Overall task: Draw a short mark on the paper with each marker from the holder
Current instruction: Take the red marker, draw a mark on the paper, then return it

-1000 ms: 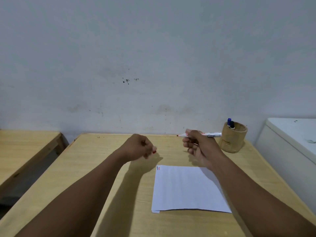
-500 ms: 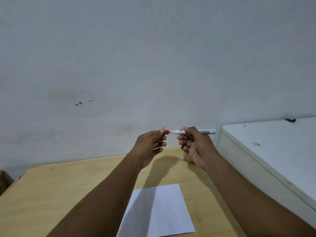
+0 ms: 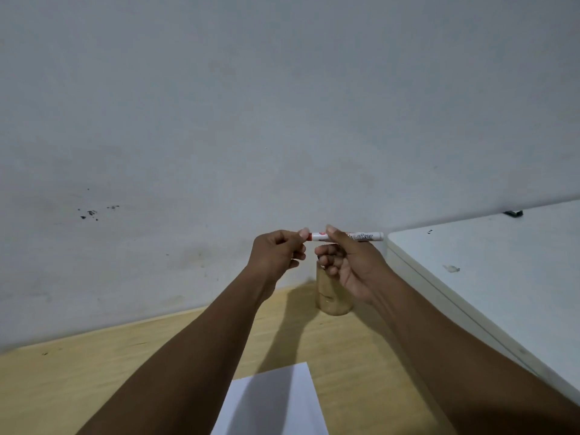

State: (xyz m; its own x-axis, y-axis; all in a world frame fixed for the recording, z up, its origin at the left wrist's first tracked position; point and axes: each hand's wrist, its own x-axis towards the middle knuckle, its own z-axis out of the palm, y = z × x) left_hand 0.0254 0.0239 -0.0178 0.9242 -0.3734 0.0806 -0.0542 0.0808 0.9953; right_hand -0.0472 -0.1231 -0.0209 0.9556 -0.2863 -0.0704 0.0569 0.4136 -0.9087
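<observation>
A white marker [image 3: 364,236] with a red cap lies level in the air above the desk, in front of the wall. My right hand [image 3: 348,262] grips its barrel. My left hand [image 3: 277,252] pinches the red cap [image 3: 310,236] on the marker's left end. The round wooden holder [image 3: 332,296] stands on the desk below my right hand, its top hidden by the fingers. The white paper [image 3: 276,403] lies at the bottom middle, partly in the shadow of my arms.
The wooden desk [image 3: 78,378] runs along a grey-white wall. A white cabinet top [image 3: 502,277] stands at the right, close to my right forearm, with a small dark object near its back edge.
My hands came together and rose; the left hand brought the red cap onto the marker tip. The view tilted up and right, so the paper slid to the bottom edge.
</observation>
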